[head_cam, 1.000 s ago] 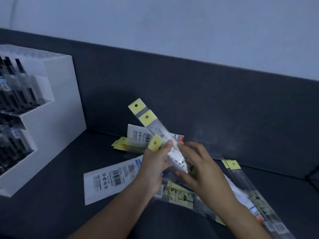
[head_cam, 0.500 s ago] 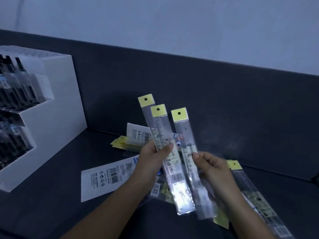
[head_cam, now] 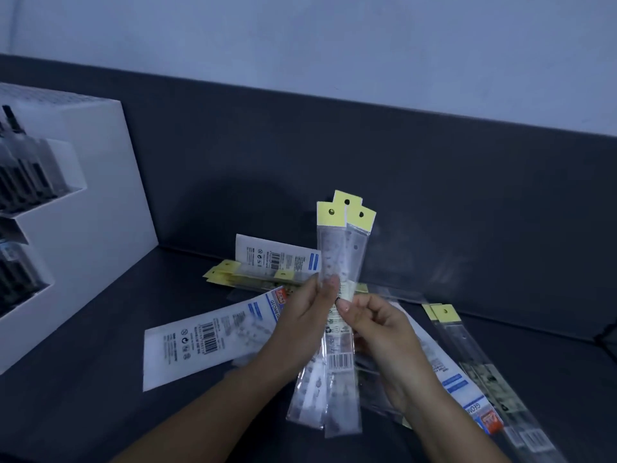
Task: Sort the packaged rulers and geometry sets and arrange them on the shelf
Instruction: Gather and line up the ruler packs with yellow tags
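Three long clear-plastic ruler packets with pale yellow card hang tabs (head_cam: 340,262) stand nearly upright in mid-air, overlapped into a tight bundle, each tab punched with a small round hole. The left hand (head_cam: 307,315) has its fingers clamped on the bundle's middle from the left, thumb pressed on the front film; the right hand (head_cam: 377,332) pinches the same packets from the right, fingers curled together on the edge. The glossy sleeves show printed marks and a barcode low down. Below them, on the matte dark grey shelf surface (head_cam: 100,379), lie flat white geometry-set packets with barcodes and blue stripes (head_cam: 207,342), one to the left and another further back, several more yellow-tabbed ruler sleeves (head_cam: 474,355) at the right, and a loose pile behind the hands. A white stepped display box holding dark pens (head_cam: 66,212) stands at the left. A dark grey back panel rises behind, with a pale wall above.
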`<state>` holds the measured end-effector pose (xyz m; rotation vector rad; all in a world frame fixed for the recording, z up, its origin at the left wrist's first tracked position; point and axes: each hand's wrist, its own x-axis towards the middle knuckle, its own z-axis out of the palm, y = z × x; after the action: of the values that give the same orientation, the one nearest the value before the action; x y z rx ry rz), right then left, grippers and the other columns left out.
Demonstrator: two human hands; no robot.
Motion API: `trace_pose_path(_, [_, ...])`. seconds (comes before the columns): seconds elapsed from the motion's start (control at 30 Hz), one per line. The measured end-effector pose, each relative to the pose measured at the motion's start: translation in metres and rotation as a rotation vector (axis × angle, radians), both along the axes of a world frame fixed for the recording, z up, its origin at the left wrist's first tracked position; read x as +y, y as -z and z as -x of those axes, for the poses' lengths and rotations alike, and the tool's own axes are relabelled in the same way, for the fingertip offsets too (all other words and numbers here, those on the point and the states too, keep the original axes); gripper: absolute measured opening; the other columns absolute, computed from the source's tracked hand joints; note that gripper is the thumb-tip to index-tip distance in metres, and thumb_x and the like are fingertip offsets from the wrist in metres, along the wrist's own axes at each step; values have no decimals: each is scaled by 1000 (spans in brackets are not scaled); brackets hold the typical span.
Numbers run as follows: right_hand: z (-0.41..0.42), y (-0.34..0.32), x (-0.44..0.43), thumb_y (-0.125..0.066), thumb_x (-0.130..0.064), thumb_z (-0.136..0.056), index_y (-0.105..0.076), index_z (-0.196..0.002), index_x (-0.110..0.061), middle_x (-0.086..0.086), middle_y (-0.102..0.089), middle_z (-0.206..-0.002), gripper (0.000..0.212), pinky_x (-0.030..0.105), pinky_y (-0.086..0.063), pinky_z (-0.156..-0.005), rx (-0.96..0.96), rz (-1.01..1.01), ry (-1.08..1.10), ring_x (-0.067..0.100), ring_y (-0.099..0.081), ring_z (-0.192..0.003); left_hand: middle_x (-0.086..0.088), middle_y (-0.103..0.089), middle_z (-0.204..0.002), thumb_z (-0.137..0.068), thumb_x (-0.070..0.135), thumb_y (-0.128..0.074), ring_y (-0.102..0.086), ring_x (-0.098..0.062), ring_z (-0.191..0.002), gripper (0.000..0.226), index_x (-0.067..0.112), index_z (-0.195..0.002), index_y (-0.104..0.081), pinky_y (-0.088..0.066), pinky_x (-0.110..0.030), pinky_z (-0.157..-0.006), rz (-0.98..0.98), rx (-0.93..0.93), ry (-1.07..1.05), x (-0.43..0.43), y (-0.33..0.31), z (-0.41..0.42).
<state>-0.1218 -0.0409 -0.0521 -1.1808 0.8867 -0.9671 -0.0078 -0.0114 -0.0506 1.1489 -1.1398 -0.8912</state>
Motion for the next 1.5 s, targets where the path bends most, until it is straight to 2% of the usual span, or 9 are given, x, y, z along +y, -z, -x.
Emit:
trace_pose_path(0.2, [2,-5,0,-70,-15,-80,-46,-65,-17,-3,-51,-55,29,28,-41,-51,271,610,248,8,-45,-51,13,-64,-86,-82,35,-51,-61,-1,-88,27,25,-107,-48,-46,-11,-71,-19,178,154,-3,-1,7])
trace_pose_path(0.47, [-2,-2,14,-67,-52,-76,-41,-118,-37,-18,-39,-122,52,15,-42,-90,594,860,-348,-4,-44,-111,-7,-69,-87,-72,35,-50,-64,-18,-84,41,11,-103,-64,-45,-31,-79,-132,845,169,-11,-14,-14])
trace_pose_path(0.67, [-13,2,18,-75,-17,-77,-32,-86,-35,-9,-52,-73,48,24,-44,-61,401,568,-153,3,-50,-61,-7,-64,-73,-83,40,-60,-62,-18,-68,32,14,-99,-69,-54,-32,-67,134,448,55,4,-21,-16])
trace_pose_path(0.83, [-12,4,22,-68,2,-79,-37,-127,-23,-17,-65,-108,63,24,-48,-93,233,261,-471,1,-60,-106,-5,-60,-61,-71,22,-71,-58,-15,-52,16,19,-86,-72,-53,-27,-55,116,367,121,7,-18,-13])
trace_pose_path(1.1, [23,-44,-8,-60,9,-57,-60,-89,-1,21,-70,-91,34,37,-59,-70,-497,-415,-172,28,-71,-75,0,-43,-45,-80,26,-61,-34,-11,-32,21,6,-81,-57,-31,-15,-37,-31,545,-9,7,-28,-13])
trace_pose_path(1.17, [56,-65,-22,-59,4,-69,-57,-95,-4,16,-72,-83,28,30,-58,-64,-242,-192,3,22,-70,-68,-1,-49,-48,-87,31,-58,-41,-14,-34,22,11,-79,-57,-37,-16,-38,-139,635,-56,4,-25,-17])
trace_pose_path(1.23, [98,-66,-35,-58,-8,-87,-62,-88,-11,5,-70,-74,5,23,-52,-60,517,207,139,13,-63,-63,-3,-54,-48,-92,36,-51,-49,-15,-36,30,10,-77,-56,-43,-17,-38,-219,776,-52,2,-22,-21])
trace_pose_path(1.33, [149,-40,-54,-67,-55,-74,-55,-69,-15,-4,-55,-62,42,25,-41,-56,1618,300,29,12,-51,-58,-8,-58,-47,-97,34,-43,-61,-18,-41,34,6,-84,-55,-55,-27,-47,-279,823,-69,-2,-17,-22])
trace_pose_path(1.5, [143,-15,-52,-64,-49,-66,-34,-56,-17,-4,-39,-56,45,25,-25,-46,1683,261,-19,12,-38,-52,-10,-65,-57,-97,26,-49,-67,-20,-50,26,4,-108,-56,-56,-26,-47,-342,708,-30,-4,-10,-21])
